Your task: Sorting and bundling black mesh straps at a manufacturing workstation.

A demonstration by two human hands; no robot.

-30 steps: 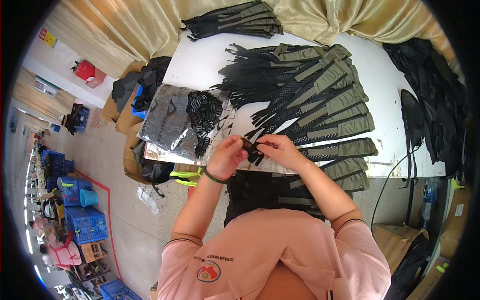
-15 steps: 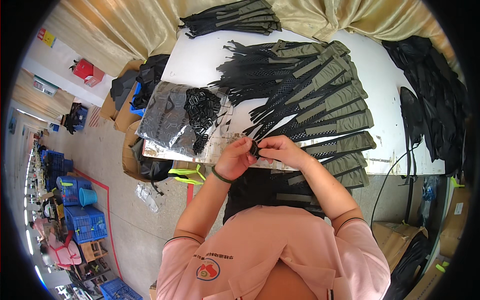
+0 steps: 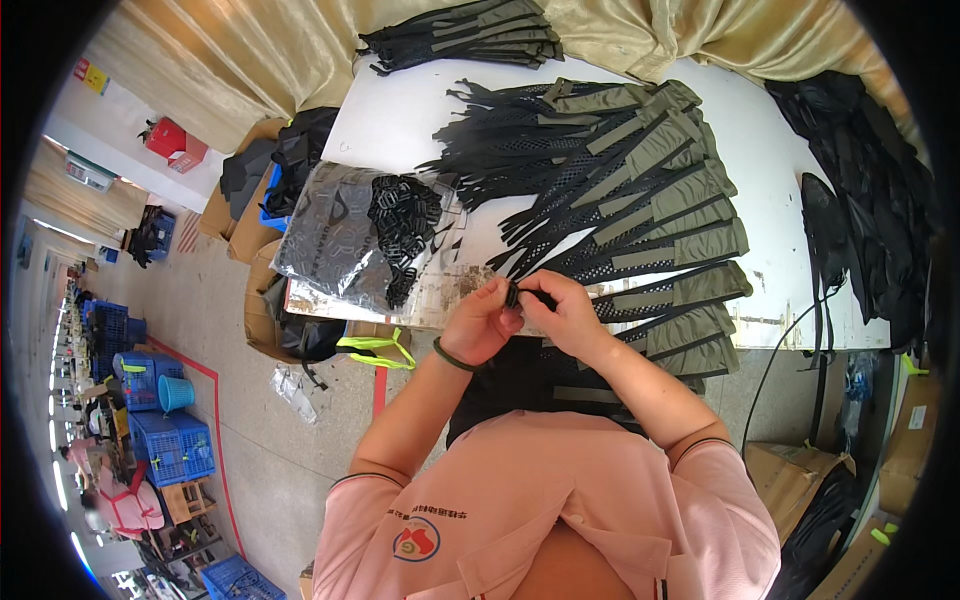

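Your left hand [image 3: 480,320] is closed in a pinch, thumb and fingertips on a small black fitting, apparently a buckle [image 3: 512,294]. Your right hand [image 3: 568,315] is likewise closed, gripping what looks like a black strap end [image 3: 545,298] just beside it. Whether the strap passes through the fitting cannot be told; your fingers cover the join. Both hands meet at the near edge of the table [image 3: 380,130], in front of your body – a position that probably keeps so small a part steady and in plain sight.

To the right and beyond, mesh-and-olive pieces [image 3: 710,240] lie overlapped in a fan. Their narrow black ends point leftward, the nearer ones towards your hands, and their broad olive ends lie to the right; the spread presumably keeps each end easy to single out. The nearest pieces overhang the table edge by your right forearm.

Left of the fan, a heap of loose black buckles [image 3: 405,225] rests on a clear plastic bag [image 3: 325,245], near your left hand – likely placed there for a short reach. A separate bundle of similar pieces [image 3: 480,35] lies at the far edge, well apart, seemingly to keep it distinct from the fan.
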